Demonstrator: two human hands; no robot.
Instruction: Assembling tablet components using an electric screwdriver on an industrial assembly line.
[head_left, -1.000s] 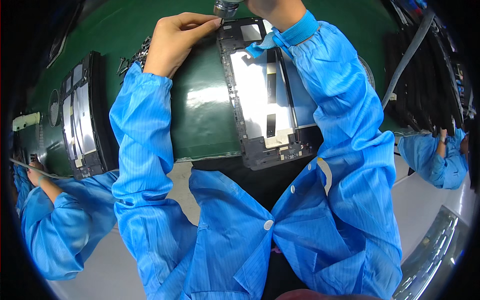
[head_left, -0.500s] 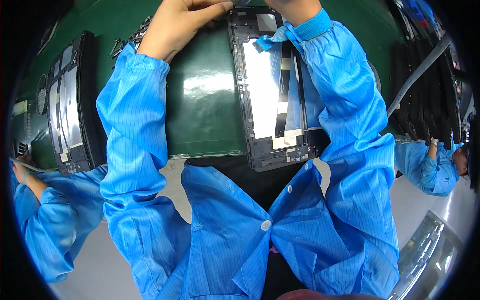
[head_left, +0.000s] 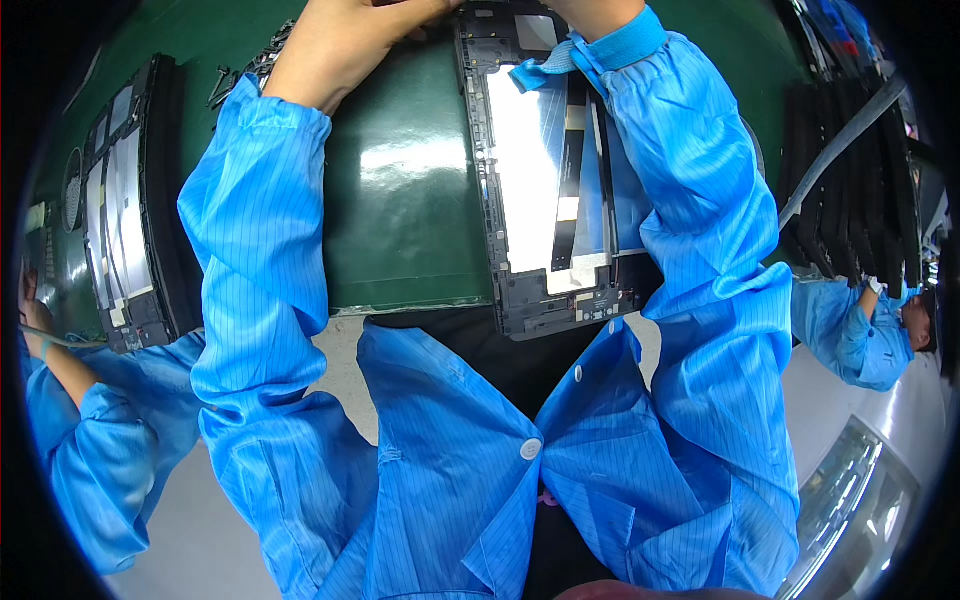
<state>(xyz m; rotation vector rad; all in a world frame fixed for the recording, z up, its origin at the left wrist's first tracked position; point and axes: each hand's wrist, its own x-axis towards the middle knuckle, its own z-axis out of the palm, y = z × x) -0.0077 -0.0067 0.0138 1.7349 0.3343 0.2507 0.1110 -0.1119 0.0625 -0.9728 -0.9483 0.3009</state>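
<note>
The left hand (head_left: 345,38) and right hand (head_left: 598,14) are near the top of the flat panel (head_left: 528,190), but I can't tell what they hold.

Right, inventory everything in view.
Flat rectangular panel: one, black and silver, centre
Second rectangular panel: one, black and silver, left
Small metal parts: uncountable, dark, upper left
Flat tabletop: one, green, beneath the panels
Thin black slabs: several, black, right
Grey tube: one, grey, right
Co-workers: at least two, blue jackets, far left and right
Fabric wrist strap: one, blue, right wrist
Buttoned jacket: one, blue, lower centre
Left hand: one, bare, top edge
Right hand: one, bare, top edge, cropped
</note>
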